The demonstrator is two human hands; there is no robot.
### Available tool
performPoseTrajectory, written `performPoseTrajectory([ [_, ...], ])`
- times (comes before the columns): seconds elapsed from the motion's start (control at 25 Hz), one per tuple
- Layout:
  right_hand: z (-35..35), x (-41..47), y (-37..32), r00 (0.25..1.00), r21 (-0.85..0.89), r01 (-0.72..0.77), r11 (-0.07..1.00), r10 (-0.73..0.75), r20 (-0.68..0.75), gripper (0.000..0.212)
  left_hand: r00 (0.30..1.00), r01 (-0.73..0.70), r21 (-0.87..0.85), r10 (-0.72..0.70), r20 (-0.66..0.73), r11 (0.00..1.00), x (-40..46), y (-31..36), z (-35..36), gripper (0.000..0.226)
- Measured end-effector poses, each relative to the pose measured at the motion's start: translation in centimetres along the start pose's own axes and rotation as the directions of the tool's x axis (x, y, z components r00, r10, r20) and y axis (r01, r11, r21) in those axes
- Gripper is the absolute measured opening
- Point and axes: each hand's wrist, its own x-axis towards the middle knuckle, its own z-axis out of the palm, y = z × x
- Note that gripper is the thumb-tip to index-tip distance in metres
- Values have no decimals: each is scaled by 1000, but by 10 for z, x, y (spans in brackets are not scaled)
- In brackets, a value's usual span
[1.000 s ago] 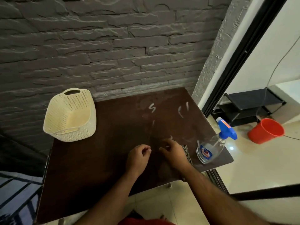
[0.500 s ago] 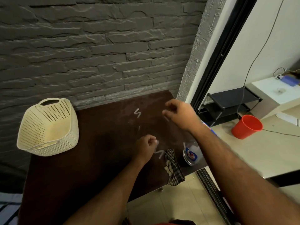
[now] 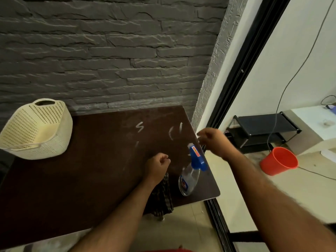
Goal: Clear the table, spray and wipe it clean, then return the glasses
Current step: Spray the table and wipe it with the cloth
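left hand (image 3: 157, 167): curled in a loose fist over the table (image 3: 72, 179), holding nothing visible | right hand (image 3: 211, 140): blurred at the table's right edge, grip cannot be told | spray bottle (image 3: 190, 171): just right of the left hand, near right edge, long axis tilted, blue head pointing away toward the wall | checked cloth (image 3: 161, 197): under left wrist, draped over the near edge | cream basket (image 3: 36, 130): far left.

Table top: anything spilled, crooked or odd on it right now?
Pale white streaks mark the dark table near its far right corner, unwiped. The checkered cloth droops over the near edge. The spray bottle stands close to the right edge.
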Motion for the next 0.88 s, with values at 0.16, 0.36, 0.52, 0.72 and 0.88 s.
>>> performPoseTrajectory([
  [0.16, 16, -17, 39, 974, 8, -60, 998, 57, 220, 39, 997, 79, 91, -77, -27, 993, -10, 3, 19, 21],
  [0.36, 26, -28, 52, 902, 46, -75, 996, 48, 429, 69, 991, 132, 199, -125, -52, 971, -18, -11, 22, 32],
  [0.52, 27, -30, 55, 855, 74, -42, 996, -3, 518, 100, 950, 302, 359, -311, -36, 883, -20, -40, 31, 51],
  [0.72, 33, -28, 51, 870, 124, -2, 992, -59, 489, 117, 865, 449, 498, -500, -36, 742, -28, -58, 57, 92],
  [0.88, 40, -26, 50, 891, 163, 19, 986, -91, 445, 118, 851, 486, 487, -520, -74, 726, -26, -62, 73, 99],
])
